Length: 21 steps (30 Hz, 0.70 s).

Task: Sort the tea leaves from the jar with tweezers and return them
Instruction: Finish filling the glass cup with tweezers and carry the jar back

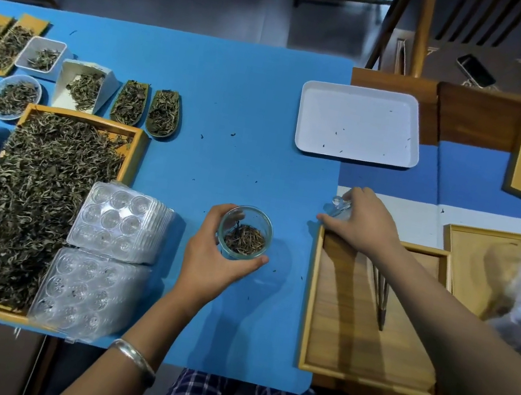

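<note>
My left hand [213, 258] curls around the small glass jar [244, 233], which stands upright and uncovered on the blue worktop [233, 105] in front of me, with a little heap of dark tea leaves [244, 239] in its bottom. My right hand [361, 220] reaches to the mat's right edge and holds a clear glass lid [337, 205] under its curled fingers, just above the corner of a shallow wooden tray [349, 335]. The tweezers [379, 293] lie in that tray, beside my forearm, untouched. Farther back sits a white tray [359, 124] speckled with a few stray leaf bits. To my left a big wooden tray [137, 147] brims with loose tea, clear plastic blister moulds [119, 221] resting on its near corner. I can read no label or writing on anything here
</note>
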Each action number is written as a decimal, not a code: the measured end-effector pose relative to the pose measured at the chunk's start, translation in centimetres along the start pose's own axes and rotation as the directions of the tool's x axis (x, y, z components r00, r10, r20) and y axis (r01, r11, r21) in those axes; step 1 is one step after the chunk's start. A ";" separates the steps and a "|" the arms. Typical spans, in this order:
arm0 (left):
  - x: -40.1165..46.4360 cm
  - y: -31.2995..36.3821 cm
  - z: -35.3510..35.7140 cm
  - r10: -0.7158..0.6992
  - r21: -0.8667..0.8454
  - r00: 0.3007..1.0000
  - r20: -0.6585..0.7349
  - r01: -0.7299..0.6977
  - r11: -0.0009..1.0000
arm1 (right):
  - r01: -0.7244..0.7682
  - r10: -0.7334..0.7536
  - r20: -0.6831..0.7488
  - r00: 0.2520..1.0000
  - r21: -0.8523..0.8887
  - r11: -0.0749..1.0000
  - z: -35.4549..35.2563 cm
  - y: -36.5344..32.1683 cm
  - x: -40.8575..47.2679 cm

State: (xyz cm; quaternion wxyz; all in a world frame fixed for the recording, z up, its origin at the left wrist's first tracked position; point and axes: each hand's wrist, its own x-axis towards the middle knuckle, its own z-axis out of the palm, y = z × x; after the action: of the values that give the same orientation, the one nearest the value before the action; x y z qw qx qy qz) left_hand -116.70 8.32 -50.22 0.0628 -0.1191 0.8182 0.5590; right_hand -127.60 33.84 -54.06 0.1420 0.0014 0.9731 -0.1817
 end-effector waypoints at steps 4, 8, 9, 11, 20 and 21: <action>-0.2 0.2 0.5 0.010 0.008 1.000 0.020 -0.010 1.000 | -0.027 0.030 0.031 0.999 -0.091 0.995 -0.3 0.3 0.3; -0.5 0.3 1.2 0.012 0.008 0.999 0.038 -0.012 1.000 | -0.071 0.073 0.094 0.993 -0.028 0.997 -0.1 0.6 0.5; -0.6 0.3 1.3 0.013 0.008 0.999 0.041 -0.013 1.000 | -0.079 0.080 0.104 0.991 -0.019 0.997 0.0 0.7 0.4; -0.7 0.3 1.7 0.015 0.011 0.999 0.046 -0.016 1.000 | -0.098 0.098 0.095 0.991 -0.003 0.995 0.3 0.7 0.2; -0.7 0.2 2.7 0.039 0.008 0.998 0.049 -0.039 0.999 | -0.017 0.097 -0.148 0.984 0.466 0.885 -1.5 -3.5 -4.5; -0.7 0.1 2.9 0.038 0.007 0.998 0.047 -0.038 0.999 | 0.026 0.070 -0.167 0.983 0.511 0.859 -1.9 -4.5 -5.3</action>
State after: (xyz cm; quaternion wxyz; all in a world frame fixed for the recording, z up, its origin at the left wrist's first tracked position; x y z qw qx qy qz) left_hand -116.15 11.10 -51.00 0.0720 -0.0901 0.8208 0.5595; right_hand -123.22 30.61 -49.32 0.0502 0.0664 0.8987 -0.4306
